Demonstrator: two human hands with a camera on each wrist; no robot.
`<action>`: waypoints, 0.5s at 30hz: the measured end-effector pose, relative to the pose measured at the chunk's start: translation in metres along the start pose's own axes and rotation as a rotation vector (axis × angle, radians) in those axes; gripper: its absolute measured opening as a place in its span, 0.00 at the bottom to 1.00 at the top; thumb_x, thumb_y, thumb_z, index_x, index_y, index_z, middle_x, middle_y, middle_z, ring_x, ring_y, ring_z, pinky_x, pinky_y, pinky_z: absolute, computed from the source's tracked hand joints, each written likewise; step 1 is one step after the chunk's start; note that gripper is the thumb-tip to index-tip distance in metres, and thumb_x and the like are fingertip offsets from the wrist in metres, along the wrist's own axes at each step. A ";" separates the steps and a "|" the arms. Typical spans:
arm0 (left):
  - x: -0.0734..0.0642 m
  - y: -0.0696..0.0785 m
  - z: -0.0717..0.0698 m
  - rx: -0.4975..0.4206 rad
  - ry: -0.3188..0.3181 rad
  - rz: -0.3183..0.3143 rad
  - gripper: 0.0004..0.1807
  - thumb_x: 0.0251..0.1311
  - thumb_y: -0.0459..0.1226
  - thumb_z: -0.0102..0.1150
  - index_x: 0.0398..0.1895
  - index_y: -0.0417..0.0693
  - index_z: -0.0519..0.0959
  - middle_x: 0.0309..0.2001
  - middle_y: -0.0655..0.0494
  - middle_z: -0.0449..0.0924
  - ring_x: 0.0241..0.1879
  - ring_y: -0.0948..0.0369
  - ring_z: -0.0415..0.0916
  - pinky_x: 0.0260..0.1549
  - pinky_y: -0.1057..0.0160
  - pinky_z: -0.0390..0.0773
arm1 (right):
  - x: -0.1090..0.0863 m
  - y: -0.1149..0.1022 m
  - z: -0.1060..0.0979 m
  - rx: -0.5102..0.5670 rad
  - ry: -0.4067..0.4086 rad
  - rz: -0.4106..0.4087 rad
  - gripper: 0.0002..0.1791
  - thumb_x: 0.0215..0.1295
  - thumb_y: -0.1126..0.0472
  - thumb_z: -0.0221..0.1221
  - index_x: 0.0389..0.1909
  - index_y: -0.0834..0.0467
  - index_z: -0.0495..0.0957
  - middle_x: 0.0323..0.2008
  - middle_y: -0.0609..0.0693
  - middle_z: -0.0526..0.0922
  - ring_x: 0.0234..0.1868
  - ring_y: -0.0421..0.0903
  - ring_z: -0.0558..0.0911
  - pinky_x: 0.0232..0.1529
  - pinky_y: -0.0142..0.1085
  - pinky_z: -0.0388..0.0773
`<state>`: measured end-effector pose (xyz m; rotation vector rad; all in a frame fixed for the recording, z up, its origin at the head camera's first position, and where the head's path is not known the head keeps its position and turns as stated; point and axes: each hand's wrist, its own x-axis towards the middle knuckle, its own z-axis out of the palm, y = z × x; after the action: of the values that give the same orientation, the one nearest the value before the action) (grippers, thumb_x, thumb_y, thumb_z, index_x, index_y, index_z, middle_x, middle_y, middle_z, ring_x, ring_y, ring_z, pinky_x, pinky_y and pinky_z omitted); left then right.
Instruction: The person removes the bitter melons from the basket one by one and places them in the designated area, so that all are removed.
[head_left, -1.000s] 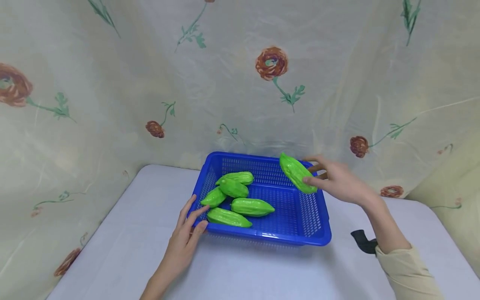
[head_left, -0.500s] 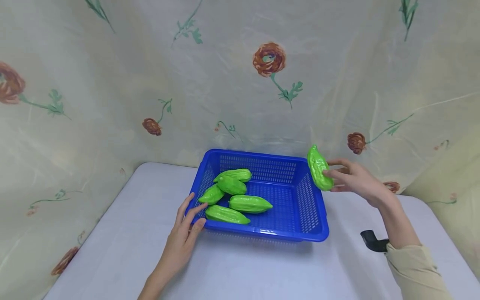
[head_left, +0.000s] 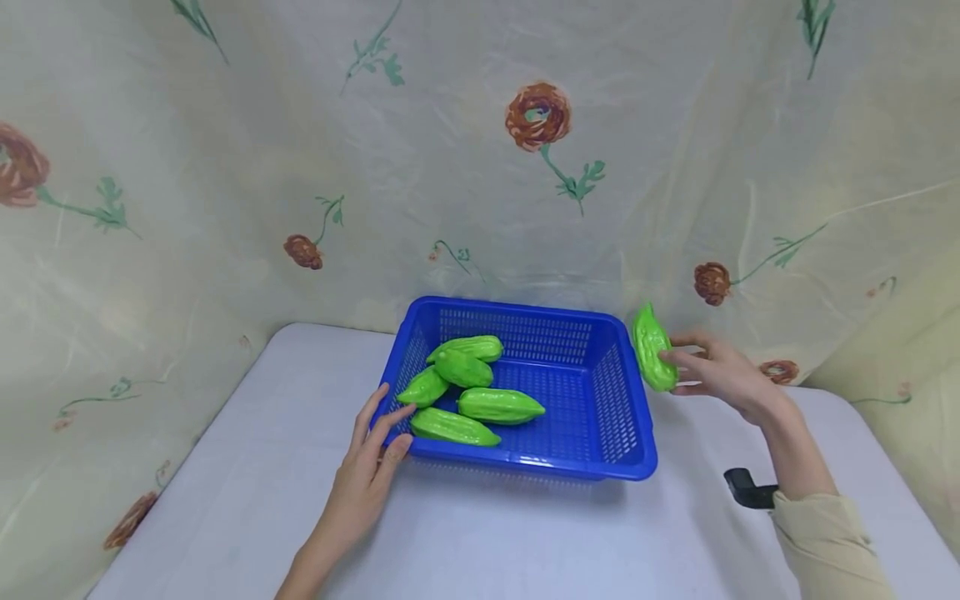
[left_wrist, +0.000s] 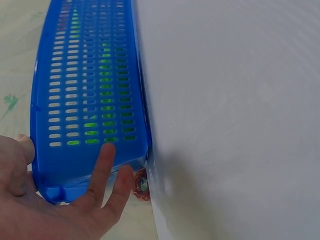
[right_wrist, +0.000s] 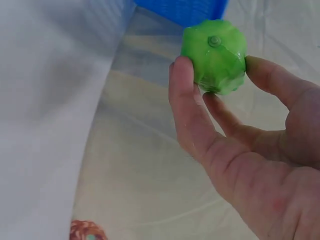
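My right hand [head_left: 720, 375] pinches a bright green, ribbed bitter melon [head_left: 654, 350] between thumb and fingertips, just outside the right rim of the blue plastic basket [head_left: 517, 460]. In the right wrist view the bitter melon [right_wrist: 214, 57] shows its stem end, with the fingers on both sides of it. My left hand [head_left: 366, 475] grips the basket's front left corner. In the left wrist view its fingers lie against the basket's outer wall [left_wrist: 80, 165]. Several more bitter melons [head_left: 501, 406] lie in the left half of the basket. Whether the held one touches the table cannot be seen.
The basket stands on a table with a white cloth [head_left: 255, 467]. A flower-patterned curtain [head_left: 420, 167] hangs close behind the table and along both sides. A black wrist strap piece [head_left: 750, 490] sticks out from the right wrist.
My right hand has carried the bitter melon from above the basket, rightward past the rim, then slightly lower. My left hand stays at the basket's corner.
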<state>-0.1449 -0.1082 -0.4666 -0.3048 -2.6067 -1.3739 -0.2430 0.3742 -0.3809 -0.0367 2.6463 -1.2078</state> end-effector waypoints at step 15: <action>0.000 -0.003 -0.004 -0.005 -0.043 0.011 0.22 0.86 0.46 0.47 0.78 0.62 0.72 0.89 0.56 0.47 0.63 0.48 0.84 0.55 0.37 0.85 | 0.008 0.039 0.017 -0.012 -0.020 0.088 0.40 0.87 0.46 0.49 0.78 0.77 0.56 0.61 0.70 0.79 0.54 0.52 0.86 0.58 0.46 0.88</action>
<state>-0.1455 -0.1132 -0.4661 -0.3521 -2.6322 -1.3859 -0.2446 0.3861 -0.4222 0.0650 2.6083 -1.1575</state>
